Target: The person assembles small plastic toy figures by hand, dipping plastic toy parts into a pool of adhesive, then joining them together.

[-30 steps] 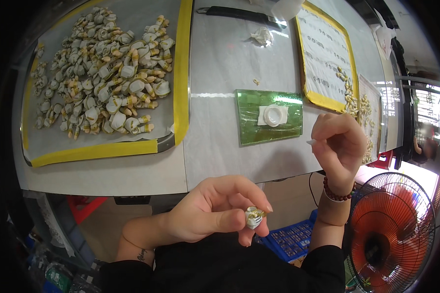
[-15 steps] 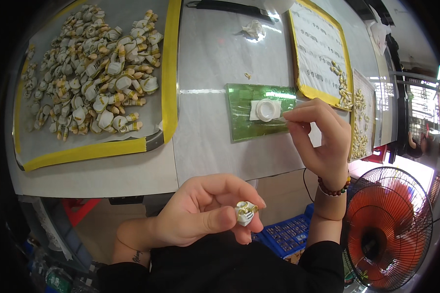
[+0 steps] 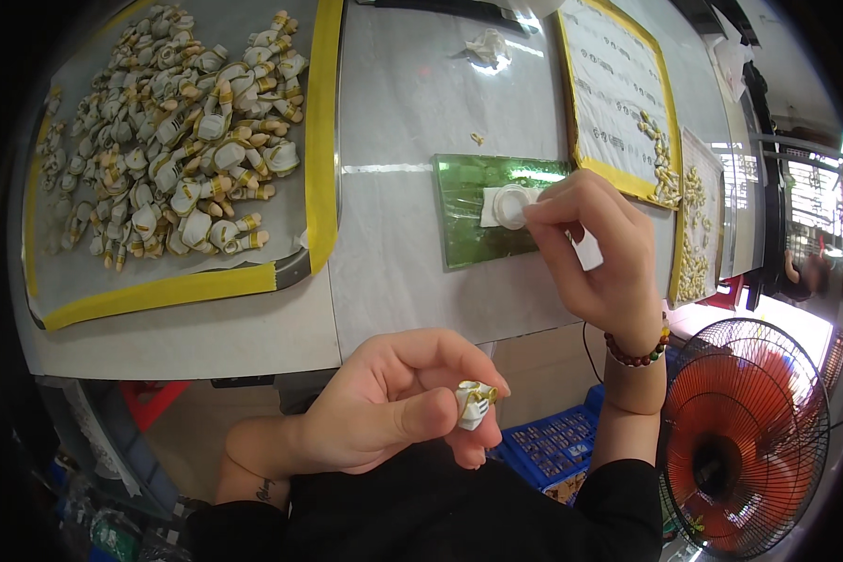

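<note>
At the lower centre of the frame, the left hand (image 3: 384,409) grasps a small white figure piece (image 3: 471,408) between thumb and fingers, its short long axis steep and leaning slightly right, gold-trimmed end toward the top of the frame, plain white end downward. Right of centre, the right hand (image 3: 601,251) has its fingertips pinched together at the edge of a white round dish (image 3: 502,208) on a green board (image 3: 461,245) on the tabletop (image 3: 393,253); whether they grip anything I cannot tell.

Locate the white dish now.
In the head view, the dish sits right of centre on a white pad atop the green slab, beside the right hand.
</note>
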`<state>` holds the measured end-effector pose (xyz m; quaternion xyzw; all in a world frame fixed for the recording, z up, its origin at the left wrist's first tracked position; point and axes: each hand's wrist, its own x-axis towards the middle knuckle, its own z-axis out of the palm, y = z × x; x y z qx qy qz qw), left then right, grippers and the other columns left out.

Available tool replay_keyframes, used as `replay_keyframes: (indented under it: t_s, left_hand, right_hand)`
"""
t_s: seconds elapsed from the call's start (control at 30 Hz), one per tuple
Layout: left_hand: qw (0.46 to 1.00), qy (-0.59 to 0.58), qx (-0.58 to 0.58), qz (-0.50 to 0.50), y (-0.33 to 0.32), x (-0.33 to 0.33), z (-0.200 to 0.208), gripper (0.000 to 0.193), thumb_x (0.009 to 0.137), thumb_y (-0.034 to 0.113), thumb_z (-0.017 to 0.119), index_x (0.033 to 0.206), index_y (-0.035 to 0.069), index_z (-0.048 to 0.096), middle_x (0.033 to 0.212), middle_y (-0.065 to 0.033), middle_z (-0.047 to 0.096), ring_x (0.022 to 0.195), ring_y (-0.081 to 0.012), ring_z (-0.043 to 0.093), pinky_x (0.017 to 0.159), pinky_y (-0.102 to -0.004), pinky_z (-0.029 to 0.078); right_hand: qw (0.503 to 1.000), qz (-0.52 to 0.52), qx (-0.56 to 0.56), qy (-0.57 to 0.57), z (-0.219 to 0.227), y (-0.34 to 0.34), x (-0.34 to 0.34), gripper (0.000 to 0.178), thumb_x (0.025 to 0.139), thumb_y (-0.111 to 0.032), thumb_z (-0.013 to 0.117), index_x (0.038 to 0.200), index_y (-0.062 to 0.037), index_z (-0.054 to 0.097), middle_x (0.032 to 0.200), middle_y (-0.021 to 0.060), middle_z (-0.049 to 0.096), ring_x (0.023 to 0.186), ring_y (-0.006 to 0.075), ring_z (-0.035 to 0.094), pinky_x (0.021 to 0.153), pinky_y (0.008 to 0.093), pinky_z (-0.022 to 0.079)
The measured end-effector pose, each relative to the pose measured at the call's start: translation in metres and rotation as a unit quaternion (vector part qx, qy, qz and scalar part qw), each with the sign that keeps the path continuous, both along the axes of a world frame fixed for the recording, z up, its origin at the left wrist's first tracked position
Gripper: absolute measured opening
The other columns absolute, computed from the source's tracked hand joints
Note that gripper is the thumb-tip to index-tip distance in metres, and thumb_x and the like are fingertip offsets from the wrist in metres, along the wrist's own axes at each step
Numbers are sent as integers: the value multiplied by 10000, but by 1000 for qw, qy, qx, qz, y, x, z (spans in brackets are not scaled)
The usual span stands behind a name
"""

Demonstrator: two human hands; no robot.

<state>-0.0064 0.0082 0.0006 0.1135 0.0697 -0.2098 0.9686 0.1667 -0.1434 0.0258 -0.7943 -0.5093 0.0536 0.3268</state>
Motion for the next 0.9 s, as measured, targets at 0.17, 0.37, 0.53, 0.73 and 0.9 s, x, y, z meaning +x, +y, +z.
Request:
replay_keyframes:
  t_s: [0.17,0.37,0.53,0.73,0.9]
  left_hand:
    - [997,-39,-69,-2,-4,0,-8,357,896,255,579,1098,-26,491,915,-118,627,792,-164,626,726,-275,519]
    - [997,-28,-75,-7,-3,2,-7,315,901,244,574,1061,-15,492,897,-119,633,786,-167,631,707,-275,520]
    - [997,-26,-67,-16,-4,0,-7,300,903,240,574,1051,-9,494,870,-116,638,754,-159,632,698,-274,520]
    - [999,-20,-41,-27,-2,1,-5,268,899,223,583,1022,-1,504,842,-98,635,731,-144,627,674,-272,521]
    - [999,-21,-23,-41,0,2,-2,219,900,194,584,988,5,516,822,-84,627,718,-130,618,649,-265,521]
  right_hand:
    - [959,-30,168,224,24,-3,-37,136,670,82,645,756,-6,585,717,81,601,597,200,557,537,287,442]
    - [917,46,190,347,31,1,-50,160,663,43,717,788,-2,629,738,78,630,638,207,598,542,279,456]
    - [937,55,164,304,31,2,-51,163,661,33,723,786,-11,629,738,80,623,635,224,595,541,287,455]
    - [959,75,131,240,31,4,-52,187,631,51,715,761,-17,599,715,74,583,608,224,562,511,289,427]
    - [963,106,128,211,30,4,-53,178,623,38,691,723,-1,549,661,81,480,550,223,483,464,298,374]
